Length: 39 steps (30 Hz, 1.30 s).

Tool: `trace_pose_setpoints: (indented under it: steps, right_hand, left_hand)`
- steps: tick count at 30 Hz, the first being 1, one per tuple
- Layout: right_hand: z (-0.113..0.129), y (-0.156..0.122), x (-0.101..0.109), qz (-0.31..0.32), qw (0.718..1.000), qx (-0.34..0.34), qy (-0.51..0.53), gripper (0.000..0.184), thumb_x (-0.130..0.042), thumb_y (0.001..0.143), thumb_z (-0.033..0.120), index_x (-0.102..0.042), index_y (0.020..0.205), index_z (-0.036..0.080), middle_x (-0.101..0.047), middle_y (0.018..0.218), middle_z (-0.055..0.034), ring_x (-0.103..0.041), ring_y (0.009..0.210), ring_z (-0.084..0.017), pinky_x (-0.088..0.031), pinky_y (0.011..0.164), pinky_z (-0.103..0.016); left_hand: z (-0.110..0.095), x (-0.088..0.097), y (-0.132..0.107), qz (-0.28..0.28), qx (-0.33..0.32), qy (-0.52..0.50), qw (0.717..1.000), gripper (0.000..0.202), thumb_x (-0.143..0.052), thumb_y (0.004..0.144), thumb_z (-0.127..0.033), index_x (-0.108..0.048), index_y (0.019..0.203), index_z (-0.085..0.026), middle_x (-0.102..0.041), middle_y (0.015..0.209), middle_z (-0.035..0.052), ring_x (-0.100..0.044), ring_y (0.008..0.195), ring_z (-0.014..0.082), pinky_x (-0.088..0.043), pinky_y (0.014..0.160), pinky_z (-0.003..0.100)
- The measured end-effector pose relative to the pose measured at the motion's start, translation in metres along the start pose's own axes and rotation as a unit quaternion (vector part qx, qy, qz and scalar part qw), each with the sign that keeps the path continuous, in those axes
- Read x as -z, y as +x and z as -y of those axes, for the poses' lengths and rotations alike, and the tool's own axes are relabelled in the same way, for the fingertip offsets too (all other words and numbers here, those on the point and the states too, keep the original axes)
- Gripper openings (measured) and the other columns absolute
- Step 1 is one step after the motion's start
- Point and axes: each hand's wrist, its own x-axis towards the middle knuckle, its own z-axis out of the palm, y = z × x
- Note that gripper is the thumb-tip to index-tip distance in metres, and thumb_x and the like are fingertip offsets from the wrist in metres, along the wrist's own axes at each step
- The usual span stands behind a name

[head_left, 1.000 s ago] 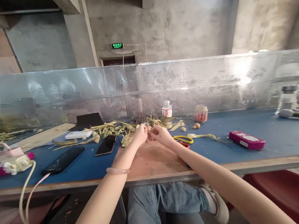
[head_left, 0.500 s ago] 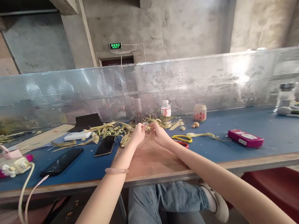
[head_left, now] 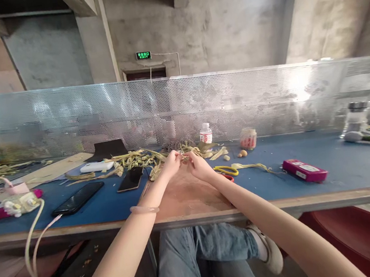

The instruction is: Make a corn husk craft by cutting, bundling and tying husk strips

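My left hand point(head_left: 172, 163) and my right hand point(head_left: 197, 164) are close together above the far end of a brown board point(head_left: 189, 194). Fingers of both hands are pinched around something small and pale between them, too small to name. Dry, pale green plant strips point(head_left: 140, 159) lie in a heap left of my hands, and a paler strip point(head_left: 219, 153) lies on the right. Beside my right wrist are scissors point(head_left: 226, 170) with yellow and red handles, partly hidden by my forearm.
Left on the blue table point(head_left: 269, 182) lie a phone point(head_left: 79, 198), another phone point(head_left: 131, 179), a white case point(head_left: 96, 167) and a power strip point(head_left: 16, 206) with cables. A white bottle point(head_left: 206, 134), a jar point(head_left: 248, 139), a magenta box point(head_left: 304, 171) and a glass bottle point(head_left: 356, 120) stand farther right.
The view has shifted very slightly. Both hands stay pinched together in nearly the same place, with only small finger movement.
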Motion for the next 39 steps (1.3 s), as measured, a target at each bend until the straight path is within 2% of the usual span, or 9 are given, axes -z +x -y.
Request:
trace_pose_setpoints:
  steps: [7,14,20,25,28,31,39]
  right_hand:
    - [-0.0047,0.0003,-0.0014,0.004,1.0,-0.007,-0.004,0.026,-0.044,0.078,0.012,-0.053,0.102,0.019,-0.067,0.088,-0.0069,-0.063,0.075,-0.018,-0.046,0.069,-0.028]
    - [-0.0053,0.0019,-0.0029,0.004,1.0,-0.021,-0.005,0.021,-0.046,0.076,0.013,-0.054,0.095,0.018,-0.067,0.085,-0.0073,-0.063,0.073,-0.019,-0.046,0.067,-0.028]
    - [-0.0045,0.0005,-0.0018,-0.002,1.0,-0.026,0.008,0.023,-0.04,0.081,0.013,-0.054,0.099,0.016,-0.067,0.088,-0.0089,-0.063,0.079,-0.019,-0.046,0.071,-0.028]
    - [-0.0062,0.0036,-0.0024,-0.025,0.998,-0.054,0.012,0.033,-0.032,0.083,0.01,-0.055,0.105,0.014,-0.066,0.076,-0.0059,-0.061,0.072,-0.018,-0.046,0.07,-0.029]
    - [-0.0063,0.0054,-0.0025,-0.037,0.997,-0.07,0.012,0.032,-0.034,0.083,0.011,-0.058,0.104,0.015,-0.066,0.08,-0.0069,-0.062,0.077,-0.018,-0.047,0.072,-0.029]
    - [-0.0052,0.0059,-0.0013,-0.045,0.996,-0.078,0.007,0.029,-0.037,0.085,0.014,-0.06,0.102,0.017,-0.067,0.087,-0.0074,-0.063,0.081,-0.018,-0.047,0.074,-0.029]
    - [-0.004,0.0064,-0.0007,-0.07,0.993,-0.096,-0.02,0.023,-0.043,0.085,0.015,-0.063,0.096,0.018,-0.068,0.084,-0.0079,-0.063,0.079,-0.019,-0.047,0.074,-0.03]
  left_hand:
    - [-0.0041,-0.0014,-0.0017,-0.013,0.023,-0.01,1.0,0.015,-0.044,0.087,-0.024,-0.044,0.073,-0.02,-0.052,0.056,-0.0017,-0.052,0.053,0.0151,-0.039,0.056,0.027]
    - [0.0049,-0.0063,0.002,-0.025,0.039,-0.023,0.999,0.015,-0.044,0.088,-0.024,-0.044,0.073,-0.02,-0.054,0.057,-0.0008,-0.051,0.049,0.0144,-0.039,0.053,0.027]
    - [0.0033,-0.0055,0.0034,-0.022,0.033,-0.041,0.998,0.013,-0.043,0.088,-0.023,-0.045,0.076,-0.019,-0.054,0.059,-0.0009,-0.051,0.05,0.0136,-0.04,0.052,0.026]
    - [0.0017,-0.0023,0.004,-0.039,0.024,-0.043,0.998,0.011,-0.046,0.087,-0.027,-0.049,0.08,-0.018,-0.058,0.067,0.0005,-0.053,0.057,0.0145,-0.043,0.059,0.027]
    - [0.0024,-0.002,0.0045,-0.043,0.019,-0.043,0.998,0.011,-0.049,0.085,-0.028,-0.05,0.081,-0.018,-0.058,0.069,0.0007,-0.054,0.061,0.0149,-0.043,0.062,0.027]
    - [0.0032,-0.0031,0.0046,-0.04,0.016,-0.047,0.998,0.011,-0.048,0.086,-0.027,-0.05,0.081,-0.018,-0.057,0.07,0.0005,-0.053,0.06,0.0138,-0.042,0.06,0.025]
    - [-0.0001,-0.005,0.0018,-0.023,0.014,-0.062,0.998,0.011,-0.044,0.089,-0.027,-0.046,0.082,-0.018,-0.055,0.072,0.0001,-0.047,0.051,0.0102,-0.038,0.051,0.023]
